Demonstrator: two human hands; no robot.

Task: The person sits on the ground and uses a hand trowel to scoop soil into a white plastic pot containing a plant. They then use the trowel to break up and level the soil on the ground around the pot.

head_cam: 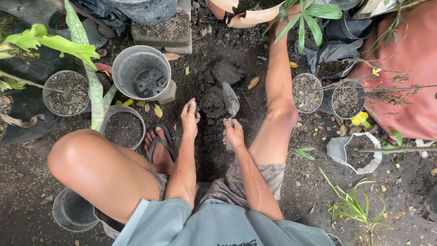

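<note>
— Soil everywhere down here: a dark heap of loose earth (211,107) lies between the person's legs, and both hands are right at it. What's the right hand doing?

— Right hand (234,133) is closed tight around the handle of a garden trowel (231,101). The metal blade points away from the person and stands over the near right part of the heap, its tip toward a big clod (226,71) at the far side.

— And the left?

— Left hand (190,118) rests on the left edge of the heap, fingers curled down toward the soil. It seems to pinch something small and dark, but I can't tell what, or whether it truly grips anything.

— Surroundings?

— Far left of the heap, an empty grey plastic pot (142,73) stands upright, the holes in its base plain to see. Just nearer than it, a soil-filled pot (124,129) sits beside the person's left foot in a black flip-flop (160,142). Another soil-filled pot (66,92) is further left, under broad green leaves (50,43).

— On the right?

— Beyond the stretched right leg, two small pots of soil (307,92) and (347,99) stand side by side, with a torn white pot (359,152) nearer and a grassy seedling (353,205) nearest of all. A reddish sheet (409,73) fills the far right corner.
</note>
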